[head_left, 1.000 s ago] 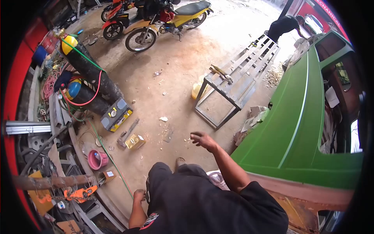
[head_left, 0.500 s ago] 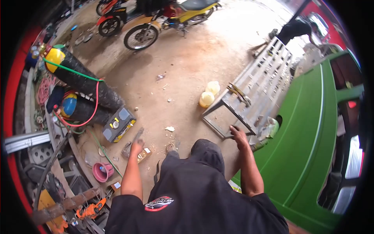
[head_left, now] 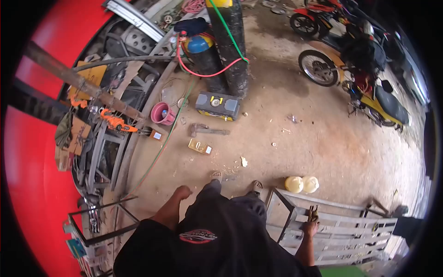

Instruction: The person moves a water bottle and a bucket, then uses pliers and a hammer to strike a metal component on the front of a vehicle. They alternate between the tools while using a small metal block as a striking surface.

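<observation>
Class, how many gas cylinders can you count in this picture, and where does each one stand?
2: a blue-topped one behind the toolbox, and a taller black one just right of it. Others may be hidden.

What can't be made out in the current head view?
All in the head view:
Right hand: whether its grip is closed on the metal tool; contact too small, partly covered by the hand.
Left hand: finger positions, small and blurred.
Tall cylinder: top, cut by upper edge.
Green panel: mostly beyond lower edge.
</observation>
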